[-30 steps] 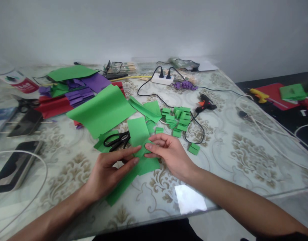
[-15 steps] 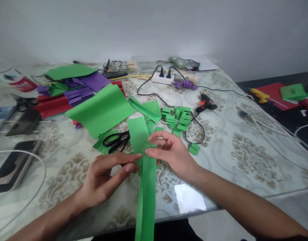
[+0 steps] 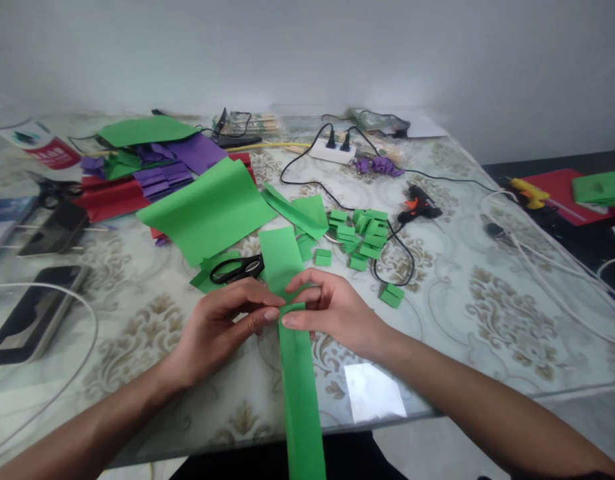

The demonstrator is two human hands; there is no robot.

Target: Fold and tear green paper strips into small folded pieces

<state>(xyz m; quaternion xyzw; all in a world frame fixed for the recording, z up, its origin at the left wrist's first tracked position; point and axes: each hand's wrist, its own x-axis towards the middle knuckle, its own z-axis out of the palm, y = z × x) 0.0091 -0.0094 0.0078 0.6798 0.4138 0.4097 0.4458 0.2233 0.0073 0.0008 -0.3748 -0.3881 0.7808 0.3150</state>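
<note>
Left hand and right hand: fingers of both clamped on the top end of the long green strip, which hangs past the table edge. Black scissors lie just beside the upright-lying green piece.

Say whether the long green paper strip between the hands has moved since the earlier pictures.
Yes. The near end of the green paper strip has swung right: first slanting left over the table, it now runs past its near edge.
</note>
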